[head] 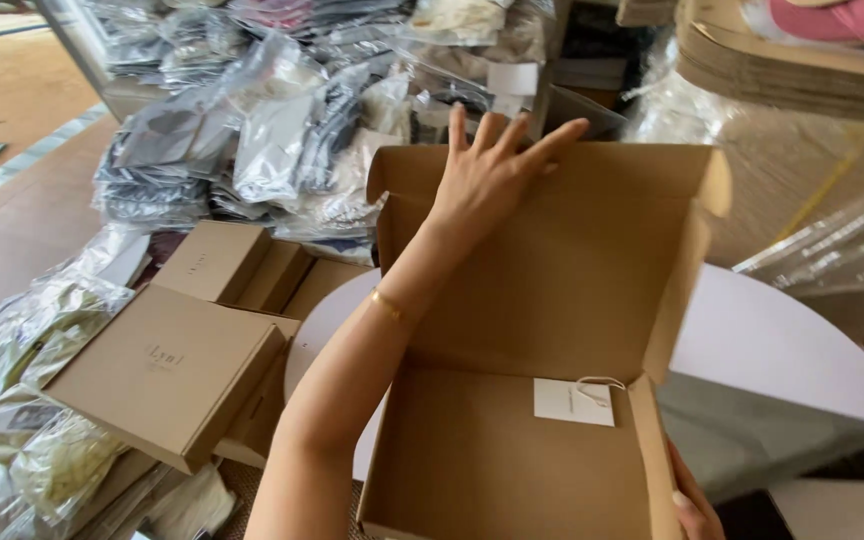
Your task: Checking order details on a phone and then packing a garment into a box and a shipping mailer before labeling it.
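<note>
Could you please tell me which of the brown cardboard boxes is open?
The large brown cardboard mailer box under the left hand, lid raised with a white tag inside; the closed brown boxes stacked on the left stay shut.

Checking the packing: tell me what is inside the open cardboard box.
Inside the open cardboard box lies only a small white tag with a string loop, near the right wall. The left forearm hides part of the left side, and the frame cuts off the front edge.
</note>
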